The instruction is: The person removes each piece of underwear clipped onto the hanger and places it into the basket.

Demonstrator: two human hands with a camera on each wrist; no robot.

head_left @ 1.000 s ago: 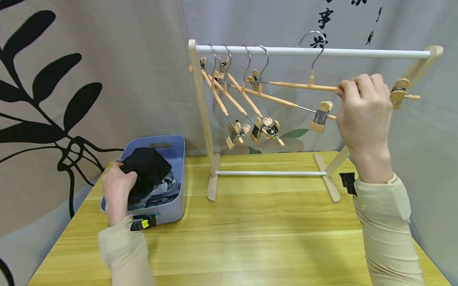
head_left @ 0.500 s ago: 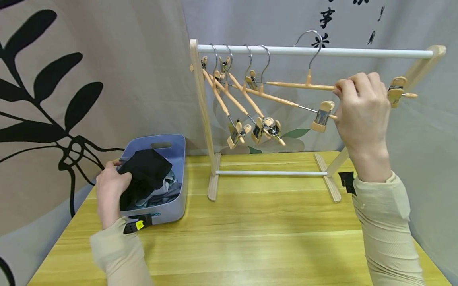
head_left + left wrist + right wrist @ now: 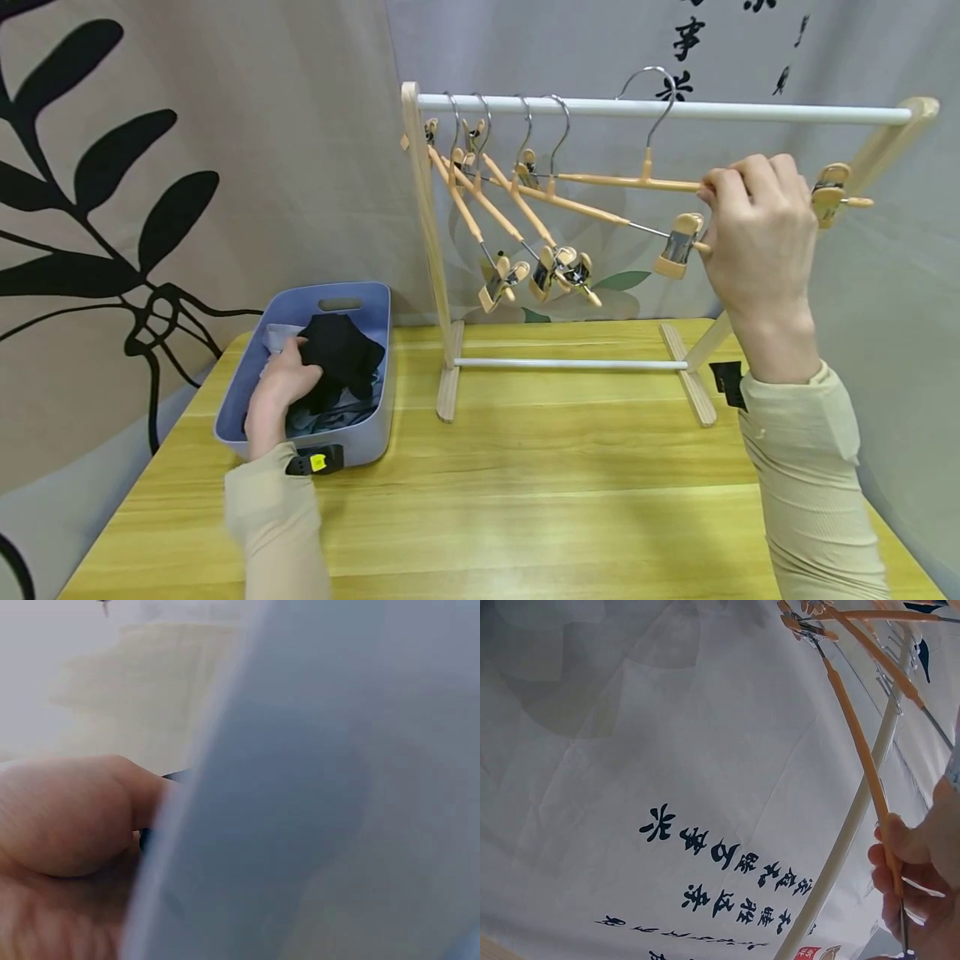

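My right hand [image 3: 761, 254] grips the wooden bar of a clip hanger [image 3: 600, 178], whose metal hook stands at the white rail of a small clothes rack. In the right wrist view, fingers and thumb wrap around this hanger [image 3: 861, 746]. My left hand [image 3: 283, 385] is inside a blue plastic basket [image 3: 232, 398], its thumb and fingers at the edge of a black cloth [image 3: 341, 354]; some fingertips are hidden by the cloth. The basket wall [image 3: 322, 787] covers most of the left wrist view and hides the grip.
Several more clip hangers [image 3: 517, 200] hang at the left of the rack's white rail [image 3: 780, 112]. Grey-blue folded fabrics [image 3: 341, 414] lie under the black cloth, with a pale cloth [image 3: 279, 335] beside it. The rack's feet [image 3: 447, 383] stand on a wooden table [image 3: 540, 492].
My left hand moved left with the black cloth's edge, then right and deeper into the basket. The black cloth shifted right, uncovering a pale cloth. The right hand stays nearly still on the hanger.
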